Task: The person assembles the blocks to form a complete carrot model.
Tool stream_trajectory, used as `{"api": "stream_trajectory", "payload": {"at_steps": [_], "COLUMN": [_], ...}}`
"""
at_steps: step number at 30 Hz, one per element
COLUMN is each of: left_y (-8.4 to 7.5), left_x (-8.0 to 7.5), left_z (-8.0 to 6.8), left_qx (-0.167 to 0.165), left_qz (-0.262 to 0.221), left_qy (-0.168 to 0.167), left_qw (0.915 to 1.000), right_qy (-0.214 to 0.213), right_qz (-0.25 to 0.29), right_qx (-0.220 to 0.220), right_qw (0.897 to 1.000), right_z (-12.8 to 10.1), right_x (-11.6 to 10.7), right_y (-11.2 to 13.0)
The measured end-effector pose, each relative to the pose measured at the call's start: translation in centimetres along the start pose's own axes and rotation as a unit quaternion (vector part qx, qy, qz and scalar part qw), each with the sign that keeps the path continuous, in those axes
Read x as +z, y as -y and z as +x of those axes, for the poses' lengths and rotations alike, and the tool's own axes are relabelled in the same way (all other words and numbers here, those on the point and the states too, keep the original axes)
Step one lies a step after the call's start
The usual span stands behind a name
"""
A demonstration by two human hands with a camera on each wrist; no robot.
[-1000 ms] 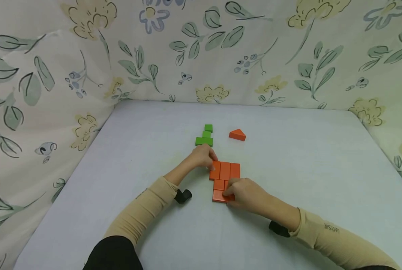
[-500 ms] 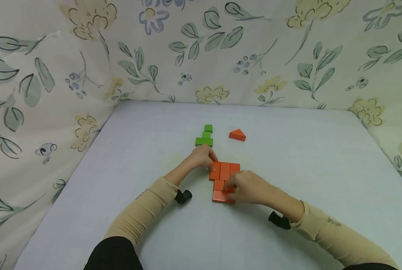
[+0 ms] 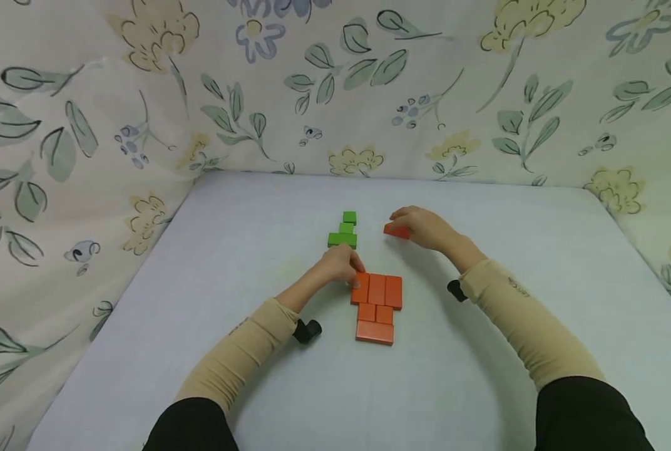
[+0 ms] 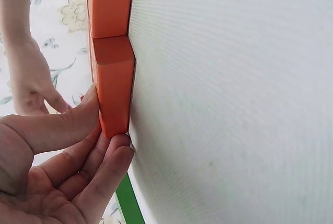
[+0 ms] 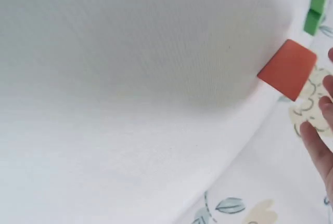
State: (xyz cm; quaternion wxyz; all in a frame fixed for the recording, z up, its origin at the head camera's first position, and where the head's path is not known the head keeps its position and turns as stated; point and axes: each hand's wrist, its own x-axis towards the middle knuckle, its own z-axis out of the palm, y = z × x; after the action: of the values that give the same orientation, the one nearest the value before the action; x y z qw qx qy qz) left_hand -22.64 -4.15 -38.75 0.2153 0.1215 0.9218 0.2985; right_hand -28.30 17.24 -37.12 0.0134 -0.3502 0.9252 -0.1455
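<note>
Several flat orange blocks (image 3: 377, 305) lie pushed together on the pale table (image 3: 228, 269). My left hand (image 3: 351, 269) rests at their far left corner. In the left wrist view its thumb (image 4: 62, 125) lies on that orange block (image 4: 112, 78) and its nearly straight fingers (image 4: 99, 169) press the block's end. My right hand (image 3: 407, 224) hovers over a lone orange wedge block (image 3: 394, 231) farther back. In the right wrist view its fingertips (image 5: 318, 141) are just beside the wedge (image 5: 287, 69) with a gap between, holding nothing.
Three green blocks (image 3: 343, 230) form a stepped shape just beyond my left hand and left of the wedge. Flowered cloth walls (image 3: 335, 94) close in the table at the back and both sides.
My right hand has left the near end of the orange cluster and moved away to the back, to the orange wedge. My left hand has stayed at the cluster's corner.
</note>
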Motion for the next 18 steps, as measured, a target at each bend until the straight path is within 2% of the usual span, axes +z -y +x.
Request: {"api": "stream_trajectory", "payload": {"at_steps": [5, 9, 11, 18], "left_y": [0.1, -0.1, -0.1, -0.1], "left_x": [0.3, 0.4, 0.4, 0.0], "left_z": [0.1, 0.0, 0.0, -0.1], "left_qx": [0.0, 0.0, 0.0, -0.001], "left_qz": [-0.01, -0.015, -0.016, -0.003], "left_qy": [0.006, 0.006, 0.006, 0.001], "left_qw": [0.9999, 0.9999, 0.9999, 1.0], "right_qy": [0.07, 0.099, 0.101, 0.078], "right_qz": [-0.017, -0.004, -0.002, -0.022], "right_qx": [0.001, 0.038, 0.051, 0.042], "right_qw": [0.997, 0.994, 0.994, 0.996], "right_z": [1.4, 1.9, 1.8, 1.2], "right_x": [0.3, 0.1, -0.2, -1.4], "right_y": [-0.7, -0.9, -0.9, -1.0]}}
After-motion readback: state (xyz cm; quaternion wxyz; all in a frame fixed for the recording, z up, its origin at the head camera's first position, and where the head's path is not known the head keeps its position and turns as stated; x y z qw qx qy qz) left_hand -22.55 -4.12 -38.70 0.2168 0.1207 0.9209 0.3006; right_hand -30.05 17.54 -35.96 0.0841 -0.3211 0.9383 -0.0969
